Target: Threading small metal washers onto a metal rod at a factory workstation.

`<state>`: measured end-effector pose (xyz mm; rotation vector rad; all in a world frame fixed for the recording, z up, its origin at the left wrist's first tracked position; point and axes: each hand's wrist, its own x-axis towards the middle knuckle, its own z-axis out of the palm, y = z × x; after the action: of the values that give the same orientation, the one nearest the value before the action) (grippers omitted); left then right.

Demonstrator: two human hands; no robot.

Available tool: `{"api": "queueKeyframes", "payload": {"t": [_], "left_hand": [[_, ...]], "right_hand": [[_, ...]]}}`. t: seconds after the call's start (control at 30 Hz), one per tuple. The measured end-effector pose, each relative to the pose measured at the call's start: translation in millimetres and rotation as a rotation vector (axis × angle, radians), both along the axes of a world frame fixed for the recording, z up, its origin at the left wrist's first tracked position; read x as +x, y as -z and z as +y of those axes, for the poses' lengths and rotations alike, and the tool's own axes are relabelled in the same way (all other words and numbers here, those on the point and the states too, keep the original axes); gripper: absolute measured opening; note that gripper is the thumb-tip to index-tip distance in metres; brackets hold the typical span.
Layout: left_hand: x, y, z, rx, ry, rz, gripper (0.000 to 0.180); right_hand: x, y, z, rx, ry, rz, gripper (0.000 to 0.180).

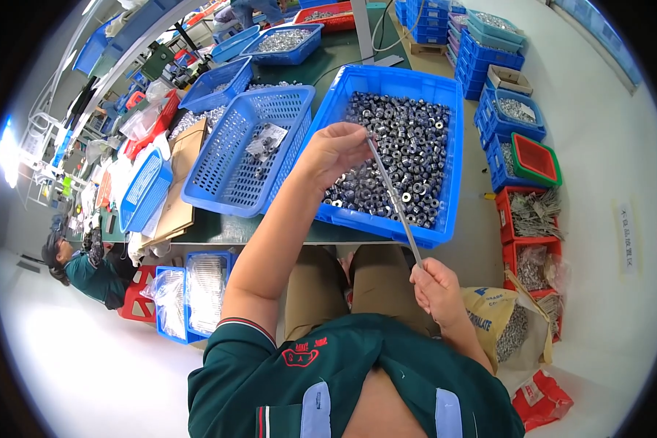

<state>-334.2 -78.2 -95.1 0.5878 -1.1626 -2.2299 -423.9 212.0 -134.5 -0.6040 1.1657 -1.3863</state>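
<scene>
A long thin metal rod (387,177) slants between my two hands, with a thicker collar-like section along its middle. My left hand (337,152) pinches its far end between thumb and fingers, over the deep blue bin (455,139). The fist of my right hand (436,288) is wrapped round the near end, close to my lap. Small dark and silvery ring-shaped metal parts (405,128) fill much of that bin, beneath the rod. Whether my left fingertips also hold a small part at the rod's end cannot be made out.
Left of the bin stands a blue perforated basket (197,191) holding a small clear bag (266,141). Cardboard (185,179) lies beside it on the green table. Stacked blue crates (482,62) and red bins (505,219) line the right side. A seated person (95,274) is at far left.
</scene>
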Motion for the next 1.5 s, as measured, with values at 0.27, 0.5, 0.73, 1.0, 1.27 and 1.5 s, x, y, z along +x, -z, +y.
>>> {"api": "queueKeyframes", "payload": {"t": [0.27, 0.5, 0.73, 1.0, 1.27, 1.5], "left_hand": [[-7, -9, 39, -0.176, 0.222, -0.114, 0.038], [-7, -21, 32, -0.424, 0.230, -0.371, 0.033], [-19, 33, 15, -1.643, 0.315, -1.178, 0.024], [-33, 23, 20, -1.625, 0.413, -1.251, 0.019], [9, -5, -15, -0.191, 0.196, -0.266, 0.029], [13, -9, -14, -0.124, 0.254, -0.126, 0.025]], "right_hand": [[-1, 0, -9, -0.055, 0.050, -0.044, 0.018], [-6, 0, -12, -0.045, 0.076, -0.043, 0.019], [-6, 3, -6, 0.010, 0.104, -0.047, 0.021], [-8, 5, 0, -0.005, 0.124, -0.069, 0.021], [-5, 9, 2, -0.022, 0.017, -0.070, 0.016], [-4, 7, -2, -0.041, -0.038, -0.086, 0.016]]}}
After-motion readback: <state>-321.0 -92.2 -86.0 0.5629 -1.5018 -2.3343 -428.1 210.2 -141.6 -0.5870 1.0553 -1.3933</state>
